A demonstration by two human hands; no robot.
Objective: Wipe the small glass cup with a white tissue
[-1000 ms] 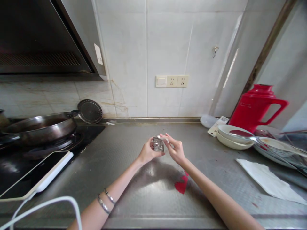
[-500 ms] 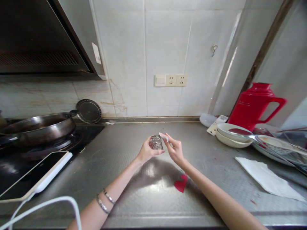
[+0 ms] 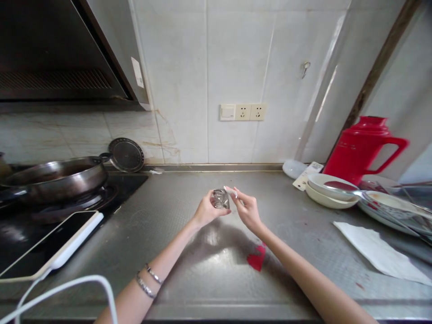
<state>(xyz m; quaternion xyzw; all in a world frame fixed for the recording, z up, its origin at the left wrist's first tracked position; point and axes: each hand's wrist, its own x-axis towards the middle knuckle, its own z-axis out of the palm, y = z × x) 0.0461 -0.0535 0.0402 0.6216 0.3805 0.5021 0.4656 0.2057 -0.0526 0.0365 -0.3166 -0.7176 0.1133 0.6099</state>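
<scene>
A small clear glass-like object (image 3: 221, 199) is held above the steel counter in the middle of the view. My left hand (image 3: 206, 211) is wrapped round its left side and underside. My right hand (image 3: 248, 208) pinches a small white piece (image 3: 231, 191), perhaps tissue, against the upper right edge of the glass object. On the counter below and between my forearms lies a torn red scrap (image 3: 256, 258).
A pan (image 3: 57, 180) sits on the stove at left, with a phone (image 3: 50, 245) and white cable in front. At right are a red flask (image 3: 359, 150), stacked bowls (image 3: 332, 200), plates and a white paper sheet (image 3: 381, 254).
The glass object has turned slightly in my left hand. Both hands keep nearly the same place, and the whole view has shifted a little.
</scene>
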